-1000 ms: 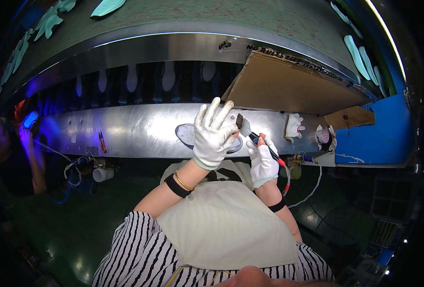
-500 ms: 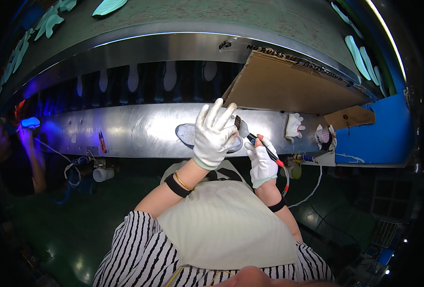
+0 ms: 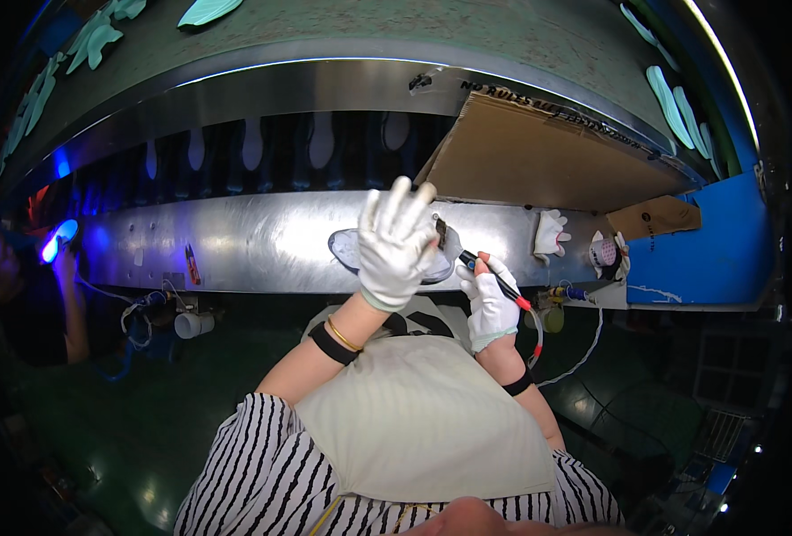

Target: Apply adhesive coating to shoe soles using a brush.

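On the metal bench (image 3: 280,241) lies a pale grey shoe (image 3: 345,248) with a dark rim, largely hidden by my left hand (image 3: 396,246). That hand, in a white glove, spreads its fingers over the shoe; they are blurred, and I cannot tell whether the palm touches it. In my right hand (image 3: 492,302), also gloved but with the thumb tip bare, is a slim black pen-like tool (image 3: 496,277) with a red rear end and a cord or hose. Its tip points at the shoe's right end. Beside my left fingers shows a dark, bristly patch (image 3: 441,234), perhaps a brush head.
A cardboard sheet (image 3: 539,152) leans behind the bench. To the right lie a spare white glove (image 3: 550,234), a wrapped bundle (image 3: 604,255) and a blue panel (image 3: 700,246). A red-and-black tool (image 3: 191,265) lies left. Beyond, another person's hand holds a blue-lit sole (image 3: 59,241).
My left hand has shifted slightly left, its fingers more upright and blurred. My right hand stays almost still. The other person's lit sole has tilted from level to steep.
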### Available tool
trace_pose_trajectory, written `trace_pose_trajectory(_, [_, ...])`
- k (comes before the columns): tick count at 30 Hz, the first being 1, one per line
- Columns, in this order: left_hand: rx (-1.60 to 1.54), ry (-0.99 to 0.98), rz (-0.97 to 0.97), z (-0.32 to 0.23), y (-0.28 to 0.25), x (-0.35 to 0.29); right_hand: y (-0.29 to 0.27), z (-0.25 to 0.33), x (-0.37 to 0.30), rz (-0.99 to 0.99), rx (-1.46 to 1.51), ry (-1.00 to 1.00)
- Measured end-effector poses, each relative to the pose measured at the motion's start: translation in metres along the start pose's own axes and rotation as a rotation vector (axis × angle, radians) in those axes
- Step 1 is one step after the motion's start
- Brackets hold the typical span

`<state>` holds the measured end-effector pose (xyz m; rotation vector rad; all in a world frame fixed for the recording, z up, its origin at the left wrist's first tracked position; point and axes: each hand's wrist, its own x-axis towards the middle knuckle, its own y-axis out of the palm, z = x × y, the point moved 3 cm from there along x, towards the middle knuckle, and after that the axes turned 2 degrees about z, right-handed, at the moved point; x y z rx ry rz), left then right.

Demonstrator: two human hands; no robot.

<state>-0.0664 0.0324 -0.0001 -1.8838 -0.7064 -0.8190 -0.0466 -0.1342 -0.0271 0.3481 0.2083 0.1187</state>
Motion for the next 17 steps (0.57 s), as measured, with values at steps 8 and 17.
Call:
trace_pose_trajectory(8, [-0.068,-0.100,-0.022,0.005,-0.009,0.000,-0.004,-0.002,0.001,-0.042,0.087,0.050])
trace_pose_trajectory(17, [-0.114,-0.055,0.075,-0.002,0.001,-0.010,-0.007,-0.005,0.002,-0.042,0.102,0.074])
